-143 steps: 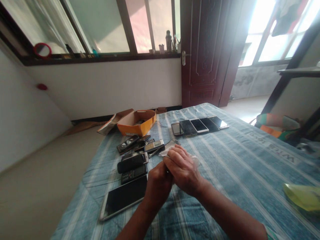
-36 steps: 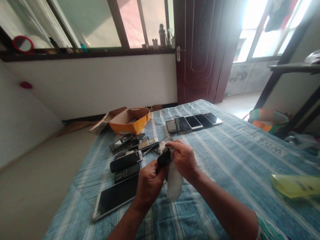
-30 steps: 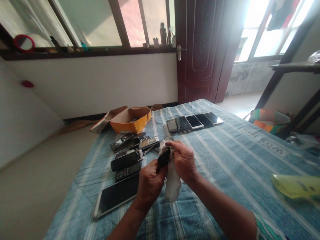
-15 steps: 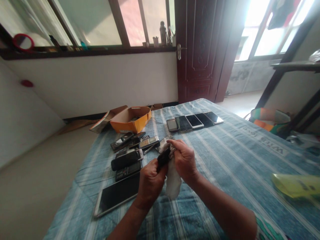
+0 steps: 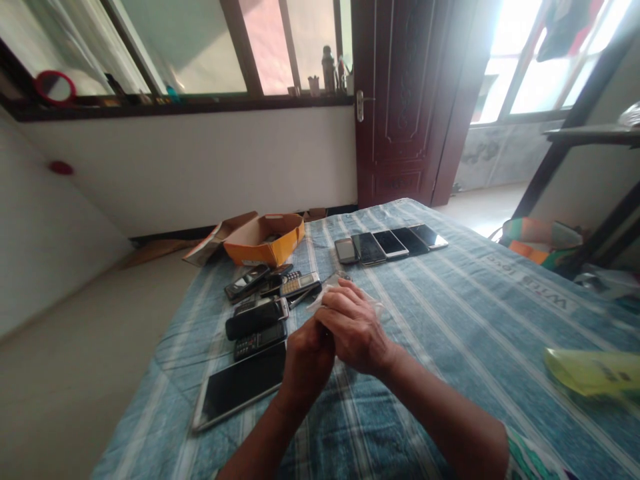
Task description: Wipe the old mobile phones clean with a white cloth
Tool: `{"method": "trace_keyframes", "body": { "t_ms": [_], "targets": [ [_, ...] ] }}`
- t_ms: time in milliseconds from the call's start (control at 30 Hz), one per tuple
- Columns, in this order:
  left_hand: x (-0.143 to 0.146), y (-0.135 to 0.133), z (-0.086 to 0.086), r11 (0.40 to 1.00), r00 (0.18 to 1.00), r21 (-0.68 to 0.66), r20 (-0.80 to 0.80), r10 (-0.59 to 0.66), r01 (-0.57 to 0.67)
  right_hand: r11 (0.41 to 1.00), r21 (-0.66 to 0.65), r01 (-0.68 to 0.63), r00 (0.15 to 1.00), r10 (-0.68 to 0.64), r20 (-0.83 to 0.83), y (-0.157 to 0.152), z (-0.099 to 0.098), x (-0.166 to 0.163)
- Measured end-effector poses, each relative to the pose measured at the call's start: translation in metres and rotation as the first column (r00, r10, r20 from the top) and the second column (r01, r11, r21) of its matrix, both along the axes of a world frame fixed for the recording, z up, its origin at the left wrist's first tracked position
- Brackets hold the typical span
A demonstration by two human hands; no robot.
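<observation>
My left hand (image 5: 310,353) is closed around a dark phone, which is now hidden behind my fingers. My right hand (image 5: 355,327) lies folded over it, pressing a white cloth (image 5: 327,292) whose edges stick out beyond the fingers. Just left of my hands, several old phones form a loose pile, among them a keypad phone (image 5: 300,284) and a black handset (image 5: 255,319). Below them a tablet (image 5: 240,387) with a white rim lies flat, its corner close to my left wrist.
Farther back, several phones (image 5: 390,244) lie in a row. An open orange box (image 5: 265,243) stands at the far left edge of the bed with its striped blue cover (image 5: 450,320). At the right lies a yellow packet (image 5: 590,370). A dark red door (image 5: 400,100) stands behind.
My right hand has turned over and closed across the phone with the cloth, covering it. The cloth's hanging end no longer shows below. My left hand keeps its grip.
</observation>
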State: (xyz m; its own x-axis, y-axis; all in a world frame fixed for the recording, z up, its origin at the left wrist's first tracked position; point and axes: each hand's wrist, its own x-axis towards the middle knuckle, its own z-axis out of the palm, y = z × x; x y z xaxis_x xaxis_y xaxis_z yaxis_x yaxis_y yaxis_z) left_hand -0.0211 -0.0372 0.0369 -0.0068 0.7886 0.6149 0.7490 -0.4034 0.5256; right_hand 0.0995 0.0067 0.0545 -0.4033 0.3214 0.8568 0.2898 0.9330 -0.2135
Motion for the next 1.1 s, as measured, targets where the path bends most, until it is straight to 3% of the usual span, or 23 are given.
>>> {"method": "trace_keyframes", "body": {
  "t_ms": [400,567,633,700,767,867,967,1100],
  "targets": [
    [0.001,0.0,-0.001,0.995,0.998,-0.1,0.056,-0.015,0.02,0.988,-0.149,-0.046,0.986,0.021,-0.168,0.006,-0.003,0.003],
    [0.0,-0.002,-0.003,0.987,0.996,-0.158,0.084,0.005,0.009,0.917,-0.365,-0.162,0.938,0.028,-0.344,0.014,-0.007,0.004],
    [0.001,-0.002,-0.003,0.987,0.996,-0.163,0.088,0.014,0.001,0.906,-0.391,-0.163,0.926,0.004,-0.377,0.014,-0.006,0.004],
    [0.001,-0.002,-0.003,0.989,0.997,-0.145,0.081,0.014,-0.002,0.942,-0.324,-0.081,0.953,-0.022,-0.303,0.01,-0.004,0.003],
    [0.001,-0.002,-0.002,0.996,0.998,-0.093,0.067,0.004,0.002,0.985,-0.174,0.008,0.988,-0.035,-0.153,0.003,-0.002,0.001],
    [0.001,-0.001,-0.001,0.999,0.998,0.008,0.046,-0.048,0.047,0.999,0.016,0.039,0.999,-0.039,0.036,-0.005,-0.001,-0.003],
    [0.001,-0.002,0.0,0.996,0.996,0.039,0.038,-0.076,0.075,0.999,0.039,0.02,0.997,-0.023,0.075,-0.007,0.0,-0.003],
    [0.004,-0.003,0.001,0.999,1.0,-0.044,0.024,-0.019,0.02,0.997,-0.068,-0.023,0.998,0.019,-0.059,-0.001,0.001,0.003]
  ]
}}
